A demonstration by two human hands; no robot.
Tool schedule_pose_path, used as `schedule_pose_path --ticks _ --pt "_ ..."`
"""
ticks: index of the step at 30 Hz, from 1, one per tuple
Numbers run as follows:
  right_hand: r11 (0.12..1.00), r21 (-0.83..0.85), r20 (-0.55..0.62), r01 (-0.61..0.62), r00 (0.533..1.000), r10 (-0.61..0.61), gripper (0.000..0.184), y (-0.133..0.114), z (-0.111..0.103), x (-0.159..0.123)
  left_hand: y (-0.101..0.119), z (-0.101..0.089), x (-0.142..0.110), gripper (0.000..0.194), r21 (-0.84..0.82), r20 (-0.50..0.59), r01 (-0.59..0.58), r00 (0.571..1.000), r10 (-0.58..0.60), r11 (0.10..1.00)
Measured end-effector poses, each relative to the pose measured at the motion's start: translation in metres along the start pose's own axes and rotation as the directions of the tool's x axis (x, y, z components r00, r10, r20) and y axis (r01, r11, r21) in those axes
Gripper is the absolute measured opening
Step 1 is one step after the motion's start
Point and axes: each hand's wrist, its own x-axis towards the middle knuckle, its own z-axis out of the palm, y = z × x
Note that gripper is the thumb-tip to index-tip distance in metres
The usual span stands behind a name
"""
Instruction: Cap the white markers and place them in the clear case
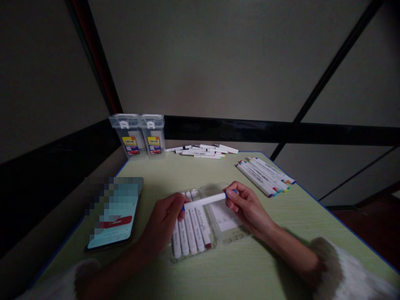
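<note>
A white marker (205,200) with blue ends is held level between both hands. My left hand (167,214) is closed on its left end, and my right hand (245,204) pinches the blue end on the right. Below it lies an open clear plastic case (215,233). In the case's left half several white markers (190,233) lie side by side, one with a dark red tip at the near end. A white sheet (224,216) shows in the right half, partly hidden by my right hand.
Two clear lidded boxes (154,141) with colourful labels stand at the back left. Loose markers (201,152) lie in a heap along the back edge. More markers (262,175) lie in rows at the right. A phone or tablet (117,221) with its screen lit lies at the left.
</note>
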Motion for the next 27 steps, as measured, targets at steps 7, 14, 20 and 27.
schedule_pose_path --ticks 7,14,20,27 --pt "0.999 0.043 -0.008 -0.026 1.000 0.027 0.024 0.0006 -0.0016 0.0016 -0.0012 0.0006 -0.0029 0.013 0.058 0.003 -0.096 0.995 0.096 0.994" --pt "0.998 0.066 0.011 -0.024 1.000 0.024 0.024 0.0023 -0.0028 0.0011 -0.0024 0.0002 -0.0016 0.008 0.071 0.036 -0.070 0.997 0.067 0.995" --pt "0.996 0.084 0.016 -0.030 0.999 0.029 0.024 0.0024 -0.0027 0.0012 -0.0004 -0.0017 -0.0021 0.011 0.115 0.033 -0.068 0.997 0.064 0.991" --pt "0.997 0.071 0.020 -0.023 1.000 0.021 0.026 0.0050 -0.0030 0.0029 0.0025 -0.0016 -0.0018 0.012 0.127 0.009 -0.054 0.999 0.053 0.990"
